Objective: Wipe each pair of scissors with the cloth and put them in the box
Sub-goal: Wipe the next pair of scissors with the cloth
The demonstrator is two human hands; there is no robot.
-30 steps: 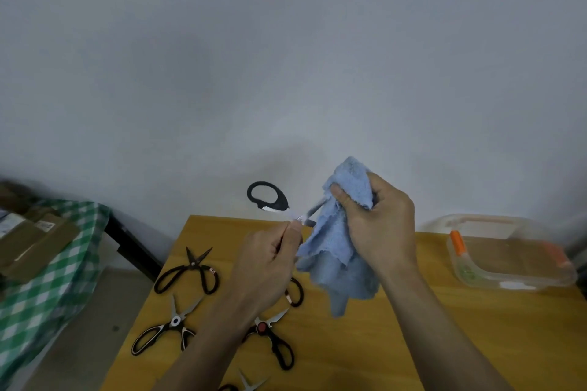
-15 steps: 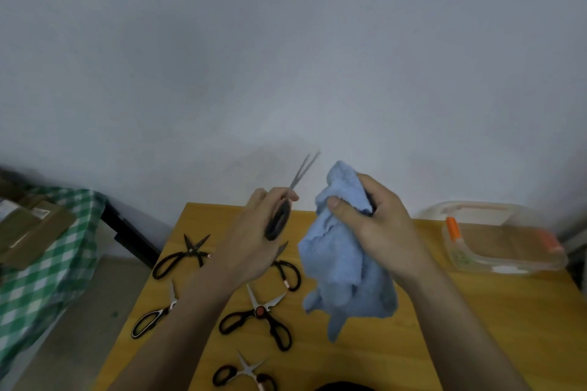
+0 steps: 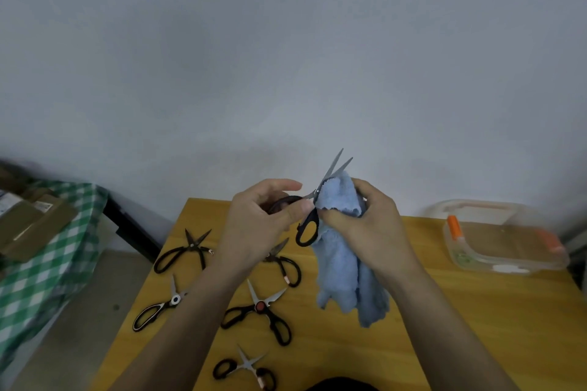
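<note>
cloth [image 3: 344, 251]: soft, fuzzy blue fabric
held scissors [image 3: 313, 213]: matt grey metal blades, glossy black plastic handles
table [image 3: 476, 327]: smooth yellow wood
box [image 3: 505, 240]: clear plastic

grey wall [image 3: 286, 41], wooden table [image 3: 476, 327], checked cloth [image 3: 47, 279].

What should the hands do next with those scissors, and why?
Probably slide the cloth up along the blades. The left hand holds the scissors by a handle, blades up, and the right hand presses cloth only at their base, so the tips look unwiped.
</note>
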